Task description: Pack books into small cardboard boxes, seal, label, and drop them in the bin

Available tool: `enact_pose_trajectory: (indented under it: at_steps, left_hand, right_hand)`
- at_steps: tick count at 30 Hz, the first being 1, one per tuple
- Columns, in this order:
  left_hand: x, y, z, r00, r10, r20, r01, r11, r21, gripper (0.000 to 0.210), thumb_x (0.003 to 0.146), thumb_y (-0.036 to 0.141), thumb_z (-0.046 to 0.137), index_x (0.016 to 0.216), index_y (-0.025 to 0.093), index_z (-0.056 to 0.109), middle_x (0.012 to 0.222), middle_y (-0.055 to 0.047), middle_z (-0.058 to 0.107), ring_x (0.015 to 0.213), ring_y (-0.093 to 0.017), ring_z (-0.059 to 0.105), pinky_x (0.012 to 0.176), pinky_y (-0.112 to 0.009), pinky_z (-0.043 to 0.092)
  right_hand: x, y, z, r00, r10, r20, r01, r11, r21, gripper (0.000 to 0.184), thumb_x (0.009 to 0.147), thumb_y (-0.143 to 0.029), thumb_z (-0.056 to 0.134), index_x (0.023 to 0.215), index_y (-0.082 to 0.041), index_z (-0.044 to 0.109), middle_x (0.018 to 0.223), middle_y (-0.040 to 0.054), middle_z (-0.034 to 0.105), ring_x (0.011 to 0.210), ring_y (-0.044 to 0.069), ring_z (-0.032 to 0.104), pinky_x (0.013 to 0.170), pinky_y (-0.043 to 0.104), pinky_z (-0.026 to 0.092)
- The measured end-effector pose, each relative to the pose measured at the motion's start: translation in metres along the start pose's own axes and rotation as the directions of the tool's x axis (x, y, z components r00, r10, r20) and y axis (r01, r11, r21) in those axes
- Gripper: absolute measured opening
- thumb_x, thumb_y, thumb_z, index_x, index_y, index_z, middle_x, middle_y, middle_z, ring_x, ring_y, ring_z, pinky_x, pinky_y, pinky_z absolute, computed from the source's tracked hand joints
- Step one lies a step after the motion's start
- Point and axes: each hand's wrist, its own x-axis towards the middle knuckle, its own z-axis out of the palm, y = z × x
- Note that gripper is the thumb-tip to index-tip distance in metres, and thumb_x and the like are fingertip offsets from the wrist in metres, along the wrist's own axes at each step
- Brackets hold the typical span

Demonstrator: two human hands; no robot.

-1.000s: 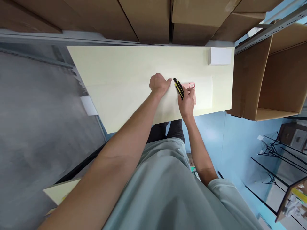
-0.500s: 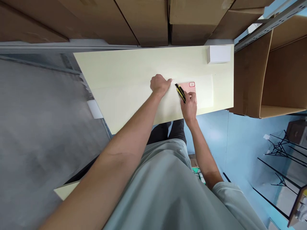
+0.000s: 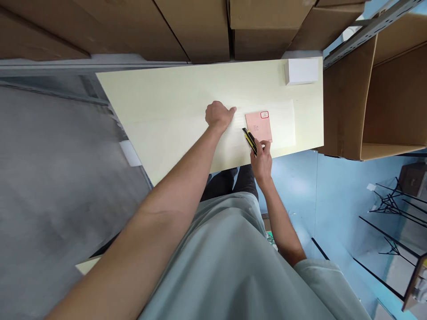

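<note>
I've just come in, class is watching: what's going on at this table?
A person stands at a pale table. Their right hand holds a black-and-yellow cutter beside a pink slip. Their left hand is over the tabletop, thumb out, to the slip's left. A white box sits at the far right corner.

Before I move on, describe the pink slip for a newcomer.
On the pale tabletop, find the right hand holding a utility knife. The pink slip lies just beyond that hand. Unlike the white box, it is flat, with a red-outlined corner mark.
</note>
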Motion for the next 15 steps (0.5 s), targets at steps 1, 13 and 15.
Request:
enact_pose_trajectory:
  at_steps: [1,13,15]
  left_hand:
    - [-0.001,0.001,-0.001,1.000,-0.024,0.016,0.024,1.000,0.008,0.055,0.085,0.060,0.082,0.115,0.015,0.075,0.110,-0.019,0.077,0.128,-0.041,0.065,0.115,-0.057,0.051]
    - [-0.015,0.024,-0.020,0.982,-0.150,0.118,0.133,0.981,0.138,0.043,0.090,0.059,0.077,0.094,0.016,0.078,0.095,-0.016,0.076,0.108,-0.037,0.072,0.109,-0.057,0.055]
    - [-0.016,0.024,-0.020,0.983,-0.139,0.119,0.122,0.983,0.138,0.045,0.091,0.060,0.075,0.096,0.016,0.078,0.098,-0.017,0.076,0.110,-0.037,0.071,0.110,-0.057,0.053]
  right_hand:
    - [-0.004,0.001,0.000,1.000,0.005,0.011,-0.005,1.000,-0.005,0.048,0.105,-0.016,0.050,0.153,-0.019,0.059,0.138,0.0176,0.055,0.106,0.025,0.071,0.080,0.035,0.064]
    - [-0.045,0.022,-0.001,0.999,0.023,0.044,-0.021,0.999,-0.033,0.045,0.107,-0.018,0.050,0.149,-0.020,0.063,0.134,0.0178,0.057,0.103,0.025,0.070,0.079,0.036,0.064]
    - [-0.053,0.024,-0.002,0.999,0.024,0.048,-0.022,0.999,-0.045,0.044,0.107,-0.018,0.051,0.149,-0.021,0.064,0.134,0.0171,0.058,0.102,0.025,0.071,0.079,0.035,0.064]
